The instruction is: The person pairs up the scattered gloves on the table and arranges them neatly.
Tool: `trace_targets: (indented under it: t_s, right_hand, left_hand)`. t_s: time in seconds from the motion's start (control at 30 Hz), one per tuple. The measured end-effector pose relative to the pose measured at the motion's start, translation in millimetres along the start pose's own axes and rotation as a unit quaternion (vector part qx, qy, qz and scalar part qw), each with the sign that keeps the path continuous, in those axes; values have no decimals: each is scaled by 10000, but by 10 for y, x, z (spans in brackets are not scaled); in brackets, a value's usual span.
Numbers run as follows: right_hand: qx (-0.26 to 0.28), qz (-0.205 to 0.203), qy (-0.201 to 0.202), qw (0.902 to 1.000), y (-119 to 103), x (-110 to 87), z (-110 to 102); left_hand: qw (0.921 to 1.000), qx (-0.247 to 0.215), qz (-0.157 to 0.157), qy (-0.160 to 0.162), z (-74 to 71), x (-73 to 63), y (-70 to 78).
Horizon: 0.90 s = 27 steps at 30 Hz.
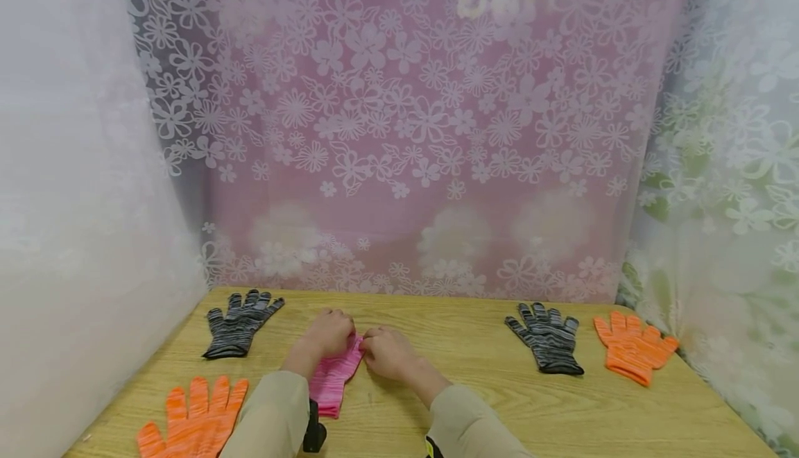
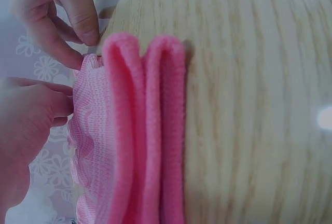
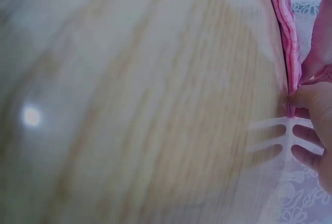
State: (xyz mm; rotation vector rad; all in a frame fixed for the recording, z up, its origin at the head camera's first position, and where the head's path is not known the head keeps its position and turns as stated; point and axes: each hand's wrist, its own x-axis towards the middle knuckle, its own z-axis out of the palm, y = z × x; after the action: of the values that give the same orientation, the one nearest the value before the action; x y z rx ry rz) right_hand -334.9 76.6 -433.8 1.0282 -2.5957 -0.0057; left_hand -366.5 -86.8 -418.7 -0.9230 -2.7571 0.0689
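Observation:
Pink knit gloves (image 1: pixel 329 382) lie flat near the middle of the wooden table, their cuffs toward me. Two layered cuffs (image 2: pixel 150 130) show edge-on in the left wrist view. At the far end, my left hand (image 1: pixel 331 332) has its fingers bent and pinches the pink fabric. Just to its right, my right hand (image 1: pixel 390 354) pinches the far right corner. In the right wrist view, the right hand (image 3: pixel 314 117) has thumb and index finger on the gloves' edge (image 3: pixel 290 68), with other fingers extended. The left fingertips are partly hidden behind the fabric.
Grey-black gloves lie singly at far left (image 1: pixel 237 326) and right (image 1: pixel 549 340). One orange glove (image 1: pixel 200 420) is at near left, partly behind my left sleeve; another orange glove (image 1: pixel 635 348) lies far right. Flower-patterned curtains (image 1: pixel 412 132) enclose the wooden table (image 1: pixel 462 326).

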Motion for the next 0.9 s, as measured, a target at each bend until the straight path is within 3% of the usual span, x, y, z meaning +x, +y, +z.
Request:
trace_targets:
  t_s: [0.33, 0.6, 0.73, 0.9]
  right_hand:
    - [-39, -112, 110, 9999, 2, -7, 0]
    - [9, -38, 37, 10000, -18, -13, -6]
    - [0, -103, -3, 9999, 5, -13, -17]
    - [39, -89, -153, 9998, 24, -18, -29]
  left_hand:
    - [10000, -1, -22, -32, 21, -2, -10]
    - [9980, -530, 11, 336, -55, -86, -114]
    - [9980, -501, 42, 396, -129, -144, -172]
    - [9994, -240, 223, 122, -167, -172, -143]
